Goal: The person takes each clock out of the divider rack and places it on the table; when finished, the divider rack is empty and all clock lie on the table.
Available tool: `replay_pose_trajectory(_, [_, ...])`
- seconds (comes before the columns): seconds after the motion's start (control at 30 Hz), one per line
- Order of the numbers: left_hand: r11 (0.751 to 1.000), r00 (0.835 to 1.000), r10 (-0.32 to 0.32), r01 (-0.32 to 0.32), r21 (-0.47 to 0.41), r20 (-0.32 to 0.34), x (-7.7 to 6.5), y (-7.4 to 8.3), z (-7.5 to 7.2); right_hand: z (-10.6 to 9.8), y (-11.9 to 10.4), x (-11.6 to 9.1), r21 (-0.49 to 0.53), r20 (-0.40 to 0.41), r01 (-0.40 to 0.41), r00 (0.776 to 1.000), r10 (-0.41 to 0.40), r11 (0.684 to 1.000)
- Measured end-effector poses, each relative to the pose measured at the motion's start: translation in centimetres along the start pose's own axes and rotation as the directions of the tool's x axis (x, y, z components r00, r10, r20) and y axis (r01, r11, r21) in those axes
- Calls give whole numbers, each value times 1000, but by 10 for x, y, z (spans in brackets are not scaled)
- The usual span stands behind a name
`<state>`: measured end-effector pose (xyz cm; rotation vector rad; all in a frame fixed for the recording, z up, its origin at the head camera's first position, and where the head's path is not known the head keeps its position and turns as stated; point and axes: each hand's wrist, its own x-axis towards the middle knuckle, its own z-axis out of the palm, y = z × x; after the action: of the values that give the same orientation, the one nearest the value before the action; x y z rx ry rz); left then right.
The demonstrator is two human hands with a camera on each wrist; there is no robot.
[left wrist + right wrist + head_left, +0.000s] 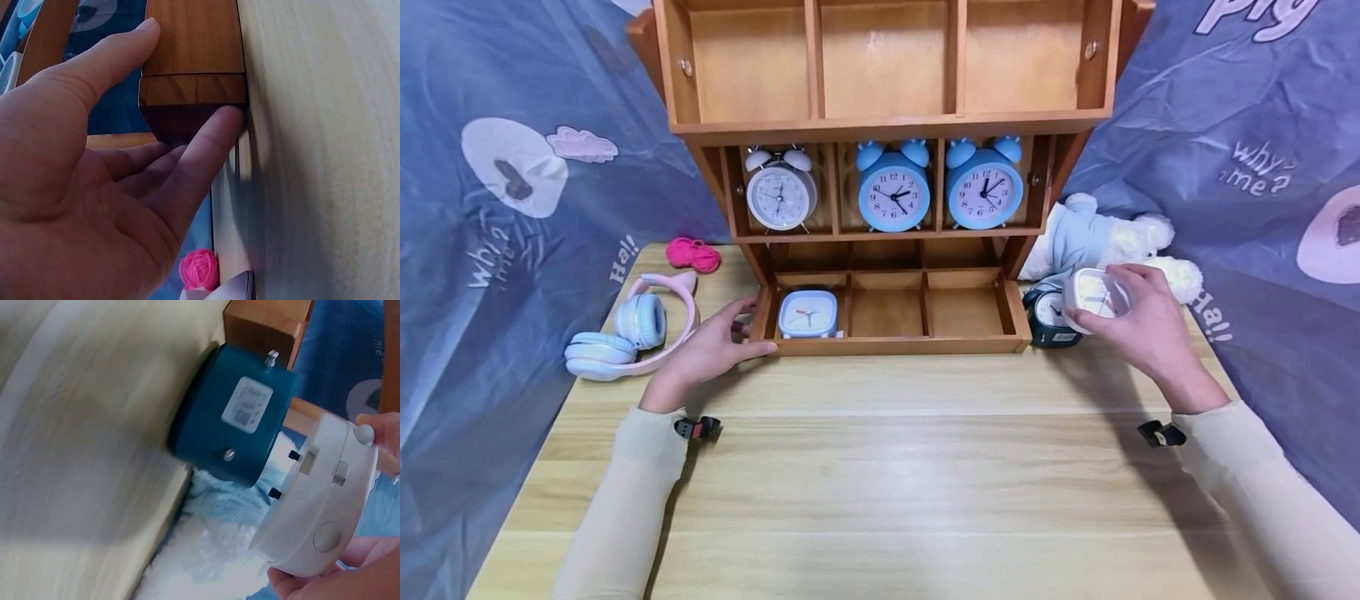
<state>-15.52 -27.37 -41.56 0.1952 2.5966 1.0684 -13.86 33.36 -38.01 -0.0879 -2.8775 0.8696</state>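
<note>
Right hand (1138,325): clamped on the white clock (1092,293), thumb on one side, fingers on the other. Clock is up off the table (925,467), past the shelf's right end, its dial visible to the head cam; right wrist view shows two short black feet on it. Dark clock (209,415) right next to it, on its back on the table, dial up, label and two metal feet toward the right wrist cam. Can't tell if the two clocks touch.

Left hand (718,343): at the shelf's (887,346) bottom left corner. Fingers apart, fairly straight; thumb on the front edge, other fingers along the left end.

Shelf, bottom row: blue-rimmed clock (808,314) in left slot. Middle row, left to right: twin-bell clock (781,198), blue clock (893,193), second blue clock (985,196).

Plush (1105,240) behind the dark clock. Headphones (601,348) and pink yarn (694,255) on the table, left of shelf, yarn farther back.
</note>
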Motion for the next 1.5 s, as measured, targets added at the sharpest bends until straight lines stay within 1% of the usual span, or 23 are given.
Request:
replay_pose_trajectory(0.17, [1000,1000,7,-7,-8,-1,0,-1,1,-5,13,1,-1,8,2,1000,-2,1000])
replay_pose_trajectory(0.27, [1000,1000,8,-8,-10,2,0,-2,1,-12,24,2,6,29,-9,1000,9,1000])
replay_pose_trajectory(0.4, [1000,1000,9,-9,-3,3,-1,-1,1,-17,40,4,-12,40,-12,999,12,1000])
replay_pose_trajectory(0.57, [1000,1000,16,-16,-1,-4,-1,-2,2,-15,58,6,-48,32,4,999,-2,999])
replay_pose_trajectory(0.73, [1000,1000,12,-12,-4,-7,-2,-2,2,-11,71,8,-47,47,39,998,-37,998])
replay_pose_trajectory(0.9, [1000,1000,-7,7,-7,-4,-3,-3,3,-6,77,12,-60,83,67,995,-62,996])
replay_pose_trajectory(1.03, [1000,1000,-8,8,-2,-3,-5,-4,4,-2,80,15,-81,106,79,992,-70,994])
replay_pose_trajectory(1.3, [1000,1000,-18,18,2,-3,-5,-4,2,6,85,19,-83,112,98,990,-89,992])
replay_pose_trajectory(1.5, [1000,1000,-1,1,1,-14,-1,-2,0,8,87,21,-88,117,112,988,-101,990])
